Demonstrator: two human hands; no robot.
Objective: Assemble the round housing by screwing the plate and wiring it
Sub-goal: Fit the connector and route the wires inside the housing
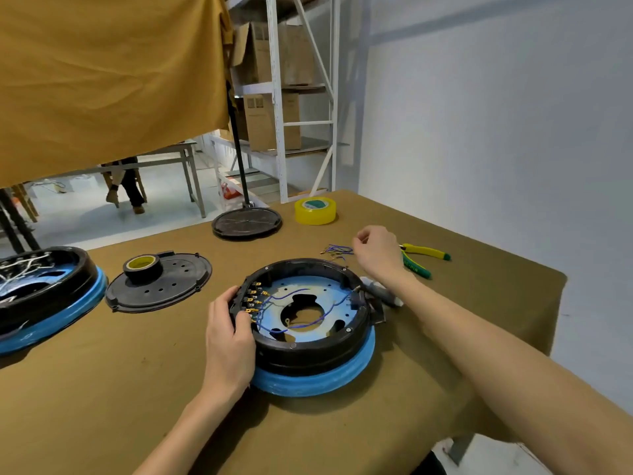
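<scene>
Brown-covered workbench, round housing at its middle.
Left hand curls over the housing's nine o'clock rim by the terminals; blue wires cross the plate inside. Right hand, at one o'clock, hovers with curled fingers over loose wires; whether it pinches one, I cannot tell. Pliers lie just beyond.

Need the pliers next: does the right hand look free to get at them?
Probably yes: the yellow-green pliers lie uncovered on the table just beside the right hand, though its fingers seem busy at the loose wires.
</scene>
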